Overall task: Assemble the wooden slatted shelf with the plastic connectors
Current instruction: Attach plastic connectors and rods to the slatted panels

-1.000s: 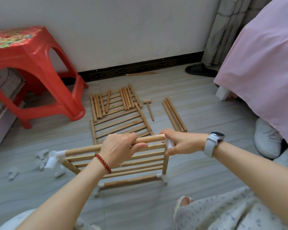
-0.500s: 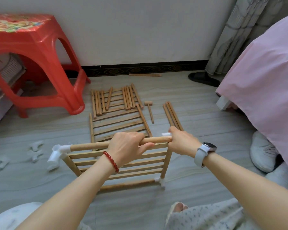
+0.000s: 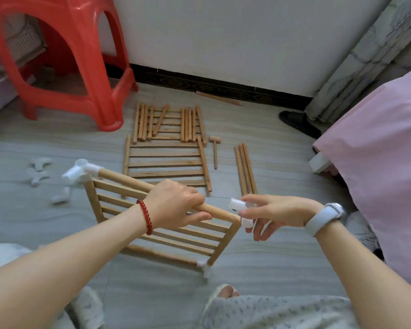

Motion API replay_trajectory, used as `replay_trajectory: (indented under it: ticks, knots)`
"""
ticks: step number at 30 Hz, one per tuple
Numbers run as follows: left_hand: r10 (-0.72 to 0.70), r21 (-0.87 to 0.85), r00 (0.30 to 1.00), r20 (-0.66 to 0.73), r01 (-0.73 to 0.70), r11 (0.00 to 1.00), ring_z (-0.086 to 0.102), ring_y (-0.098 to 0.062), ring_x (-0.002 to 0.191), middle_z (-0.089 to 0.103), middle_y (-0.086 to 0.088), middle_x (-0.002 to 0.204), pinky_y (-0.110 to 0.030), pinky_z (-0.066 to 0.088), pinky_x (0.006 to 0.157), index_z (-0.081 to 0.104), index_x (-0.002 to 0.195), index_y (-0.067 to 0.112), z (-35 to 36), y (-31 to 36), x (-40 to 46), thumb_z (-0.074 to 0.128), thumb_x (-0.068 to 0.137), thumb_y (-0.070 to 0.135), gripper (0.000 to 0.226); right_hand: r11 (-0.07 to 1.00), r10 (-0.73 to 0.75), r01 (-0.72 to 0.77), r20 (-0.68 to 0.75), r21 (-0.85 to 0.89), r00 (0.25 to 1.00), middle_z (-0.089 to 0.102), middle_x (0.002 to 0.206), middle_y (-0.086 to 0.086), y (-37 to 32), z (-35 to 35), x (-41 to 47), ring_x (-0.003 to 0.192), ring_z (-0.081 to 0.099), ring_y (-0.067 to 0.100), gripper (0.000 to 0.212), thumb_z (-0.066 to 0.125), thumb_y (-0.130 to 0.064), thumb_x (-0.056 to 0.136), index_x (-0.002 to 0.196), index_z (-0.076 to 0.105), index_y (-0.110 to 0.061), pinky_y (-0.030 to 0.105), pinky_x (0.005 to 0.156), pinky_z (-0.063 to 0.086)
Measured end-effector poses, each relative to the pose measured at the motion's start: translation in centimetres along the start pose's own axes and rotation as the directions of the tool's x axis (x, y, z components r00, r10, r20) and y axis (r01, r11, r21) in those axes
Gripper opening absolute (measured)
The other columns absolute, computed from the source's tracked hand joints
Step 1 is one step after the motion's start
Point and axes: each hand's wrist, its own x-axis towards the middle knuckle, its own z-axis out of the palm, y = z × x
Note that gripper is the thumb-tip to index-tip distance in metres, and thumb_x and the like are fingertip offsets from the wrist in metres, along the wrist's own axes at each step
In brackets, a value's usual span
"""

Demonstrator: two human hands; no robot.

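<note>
- Head view: the floor point(image 3: 282, 269) is pale grey with a faint wood-grain pattern, and it meets a white wall point(image 3: 223, 32) at a dark patterned skirting strip point(image 3: 211, 85).
- A red plastic stool point(image 3: 64, 67) stands on the floor at the far left, near the wall.
- A grey curtain point(image 3: 365, 55) hangs at the far right, with a black slipper point(image 3: 299, 124) on the floor at its foot.
- A bed draped in pink cloth point(image 3: 384, 162) fills the right edge.
- The slatted shelf frame point(image 3: 166, 224) stands tilted on the floor in the middle, just in front of the person.
- The left hand point(image 3: 173, 207) is wrapped around the frame's top rail point(image 3: 126, 180), fingers curled under it.
- A white connector point(image 3: 83, 172) caps the rail's far left end; a small one point(image 3: 203, 265) sits at the frame's near right bottom corner.
- The right hand point(image 3: 278, 213) pinches a loose white connector piece point(image 3: 237, 205) with thumb and forefinger, just beside the rail's bare right end, the other fingers spread loosely.
- Beyond the frame, a slat panel point(image 3: 166, 160) lies flat on the floor, with loose rods point(image 3: 166, 122) piled on its far part.
- A small wooden mallet point(image 3: 215, 150) and three more rods point(image 3: 246, 169) lie to its right.
- Spare white connectors point(image 3: 38, 169) lie scattered on the floor at the left.
</note>
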Motion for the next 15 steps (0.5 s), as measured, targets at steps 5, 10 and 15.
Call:
replay_trajectory:
  ticks: [5,10,15]
  knots:
    - [-0.161,0.135,0.944,0.288,0.126,0.983,0.061,-0.017,0.095,0.063,0.007,0.105,-0.028,0.038,0.065,0.057,0.116,0.027,-0.4,1.7,1.1,0.04,0.096,0.044,0.032,0.937,-0.005,-0.117,-0.347,-0.329,0.938,0.057,0.071,-0.002,-1.5,2.5,2.0,0.053,0.055,0.009,0.027,0.045,-0.047,0.093,0.096,0.05,-0.021,0.019,0.051,0.047]
    - [-0.279,0.232,0.891,0.359,0.204,0.951,0.062,-0.019,0.086,0.065,0.003,0.096,-0.03,0.041,0.067,0.058,0.111,0.023,-0.5,2.1,1.4,0.04,0.1,0.021,0.022,0.881,-0.101,-0.099,-0.388,-0.463,0.916,0.055,0.074,-0.003,-1.4,3.3,2.3,0.059,0.055,0.013,0.011,0.042,-0.03,0.095,0.089,0.047,-0.023,0.024,0.055,0.044]
    - [-0.306,0.221,0.895,0.325,0.242,0.945,0.059,-0.018,0.084,0.063,0.003,0.097,-0.028,0.037,0.064,0.056,0.108,0.02,-0.4,2.8,0.9,0.037,0.098,0.011,0.024,0.729,-0.253,-0.142,-0.457,-0.67,0.853,0.045,0.066,-0.004,-1.0,3.5,2.1,0.064,0.045,0.022,0.014,0.036,-0.024,0.097,0.1,0.048,-0.018,0.029,0.049,0.029]
